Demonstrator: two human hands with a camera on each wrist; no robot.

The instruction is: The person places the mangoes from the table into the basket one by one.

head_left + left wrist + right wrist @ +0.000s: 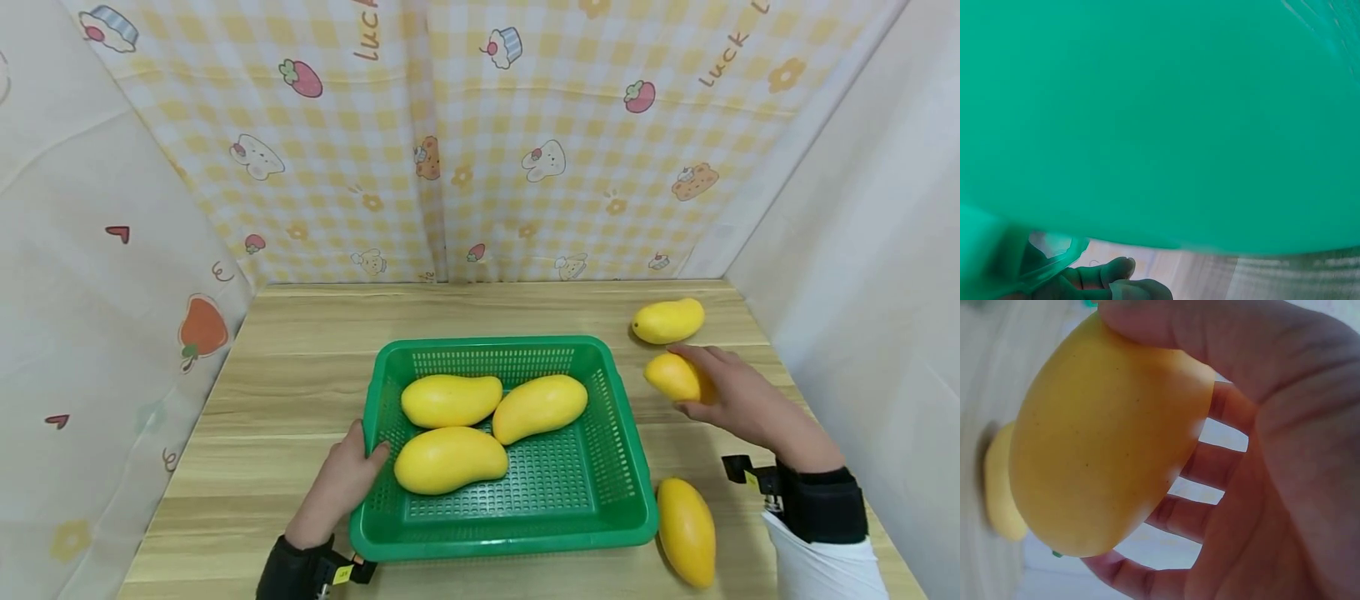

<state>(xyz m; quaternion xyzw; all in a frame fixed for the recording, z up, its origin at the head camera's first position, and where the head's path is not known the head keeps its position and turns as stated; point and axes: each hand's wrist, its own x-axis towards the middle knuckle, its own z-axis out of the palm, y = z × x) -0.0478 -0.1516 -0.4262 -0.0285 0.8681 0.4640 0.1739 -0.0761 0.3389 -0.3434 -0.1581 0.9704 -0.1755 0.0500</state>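
Note:
My left hand (341, 479) grips the left rim of a green plastic basket (502, 547), thumb over the edge. In the left wrist view the green wall fills most of the picture, with some fingers (1141, 289) showing below it. Three yellow mangoes lie inside the basket: one at the back left (452, 401), one at the right (542, 408), one in front (450, 461). Right of the basket, my right hand (750, 408) holds another mango (1104, 437) between thumb and curled fingers. Its small green stem end shows in the right wrist view.
One mango (667, 321) lies on the wooden table (300, 333) just behind the right hand. Another mango (686, 533) lies close to the basket's front right corner. A checked yellow cloth (480, 167) hangs behind the table, with white cloth on both sides.

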